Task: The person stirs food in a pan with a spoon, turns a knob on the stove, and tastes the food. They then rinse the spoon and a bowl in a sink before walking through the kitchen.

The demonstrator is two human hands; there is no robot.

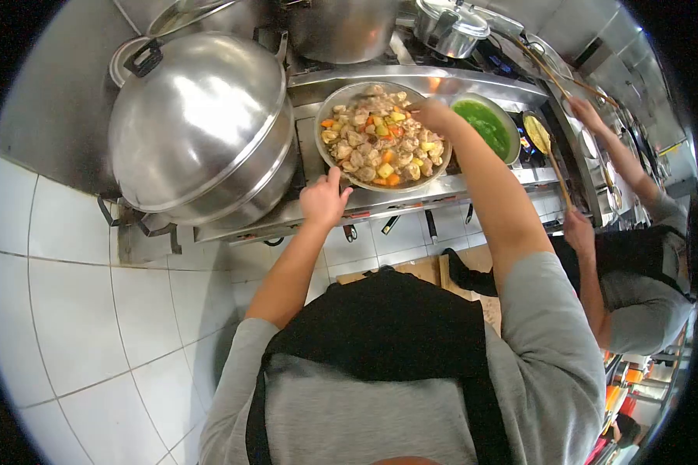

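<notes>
A wide, shallow metal pan [323, 155] sits on the stove, filled with chunks of browned meat [357, 139] mixed with orange carrot and pale yellow potato-like pieces. At its near-left rim is my left hand [323, 200], fingers on the edge and thumb out to the side, gripping the rim. My right hand [434, 115] reaches over the far right side of the pan, fingers curled and blurred. I cannot tell what it holds. Just right of that hand stands a round pan of bright green liquid [485, 128].
A big domed steamer pot [202, 124] fills the left side. Behind are a tall stockpot [341, 31] and a lidded pressure cooker [451, 29]. To the right, a co-worker [636, 287] holds a wooden-handled utensil over a small pan with yellow food [537, 133]. Knobs line the stove front [411, 203].
</notes>
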